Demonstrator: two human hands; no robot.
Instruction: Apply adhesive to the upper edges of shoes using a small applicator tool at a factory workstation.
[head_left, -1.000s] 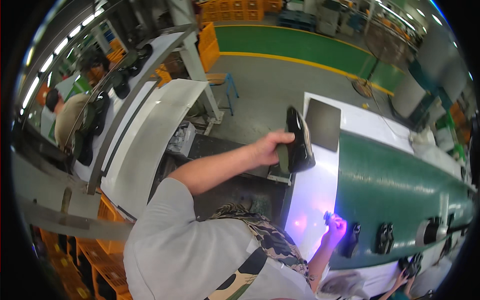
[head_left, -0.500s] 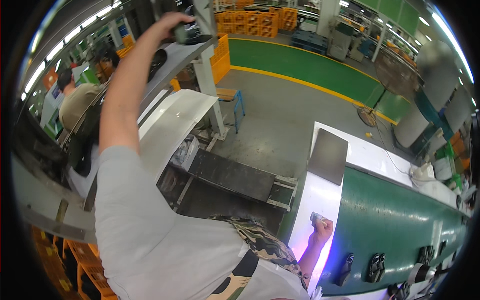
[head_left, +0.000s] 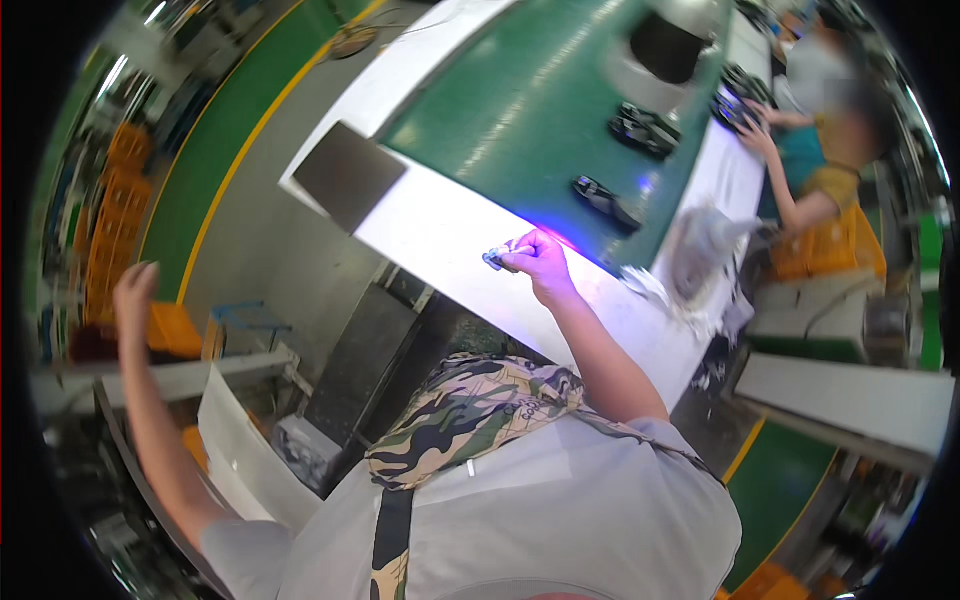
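Right hand (head_left: 543,268) fingers pinch a small pale item; left hand (head_left: 136,290) blurred, grip unclear. A dark panel (head_left: 350,178) covers the counter's far-left corner (head_left: 300,183); black shoes (head_left: 605,203) lie beyond.

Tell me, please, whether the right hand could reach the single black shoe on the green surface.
Probably yes: the right hand, holding a small bluish-white object, has nothing between it and the black shoe.

We see camouflage of green, tan and black on our apron (head_left: 480,405), plain grey on our shirt (head_left: 570,510), bluish white on the wad (head_left: 498,257), green on the conveyor belt (head_left: 480,130), black on the shoes (head_left: 607,203) and orange on the crates (head_left: 118,215).
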